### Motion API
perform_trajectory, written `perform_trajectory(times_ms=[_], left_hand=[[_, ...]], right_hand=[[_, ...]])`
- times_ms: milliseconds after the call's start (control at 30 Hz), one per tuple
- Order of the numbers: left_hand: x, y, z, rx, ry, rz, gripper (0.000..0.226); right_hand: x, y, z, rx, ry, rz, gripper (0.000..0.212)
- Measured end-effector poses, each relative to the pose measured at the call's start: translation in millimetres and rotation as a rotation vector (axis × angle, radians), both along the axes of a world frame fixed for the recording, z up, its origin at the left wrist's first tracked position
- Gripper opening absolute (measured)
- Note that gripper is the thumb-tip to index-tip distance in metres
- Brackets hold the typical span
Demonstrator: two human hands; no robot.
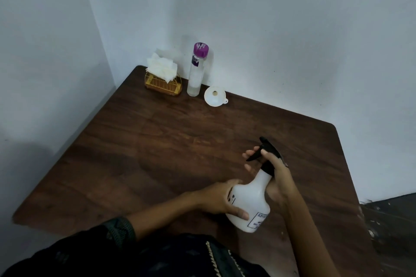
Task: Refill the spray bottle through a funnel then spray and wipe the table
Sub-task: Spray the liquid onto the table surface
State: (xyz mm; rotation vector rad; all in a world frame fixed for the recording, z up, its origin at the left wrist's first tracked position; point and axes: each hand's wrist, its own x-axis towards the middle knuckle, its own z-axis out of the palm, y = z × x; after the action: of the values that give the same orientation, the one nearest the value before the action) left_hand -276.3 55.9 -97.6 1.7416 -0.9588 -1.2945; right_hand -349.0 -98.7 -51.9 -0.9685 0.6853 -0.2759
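Note:
A white spray bottle (251, 200) with a black trigger head stands near the front right of the dark wooden table (157, 153). My left hand (221, 199) grips the bottle's body from the left. My right hand (273, 172) is wrapped round the black neck and trigger, fingers curled over it. A white funnel (215, 96) lies at the back of the table, wide mouth up. Left of it stands a clear water bottle (195, 73) with a purple cap on.
A gold wire holder (163, 85) with white tissues sits in the back left corner by the walls. The table meets walls at the back and left. Dark floor shows beyond the right edge.

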Motion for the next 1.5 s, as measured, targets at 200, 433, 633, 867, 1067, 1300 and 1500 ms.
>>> perform_trajectory(times_ms=[200,433,633,867,1067,1300,1500], left_hand=[[-12,6,3,0.037,0.062,-0.039,0.084],[-3,9,5,0.071,-0.053,-0.066,0.055],[0,7,0,0.048,-0.076,-0.049,0.046],[5,6,-5,0.026,-0.074,-0.021,0.043],[6,5,-7,0.005,-0.077,0.001,0.041],[8,6,-10,-0.003,-0.081,0.023,0.040],[8,6,-12,-0.020,-0.080,0.063,0.038]], right_hand=[[0,-4,5,-0.088,0.144,0.154,0.020],[-10,-5,-6,-0.313,0.426,0.081,0.027],[-18,-10,6,-0.249,0.355,0.202,0.020],[-16,-8,1,-0.396,0.421,0.213,0.016],[-16,-12,0,-0.473,0.406,0.230,0.012],[-16,-20,4,-0.555,0.311,0.273,0.012],[-13,-15,-1,-0.598,0.410,0.092,0.019]])
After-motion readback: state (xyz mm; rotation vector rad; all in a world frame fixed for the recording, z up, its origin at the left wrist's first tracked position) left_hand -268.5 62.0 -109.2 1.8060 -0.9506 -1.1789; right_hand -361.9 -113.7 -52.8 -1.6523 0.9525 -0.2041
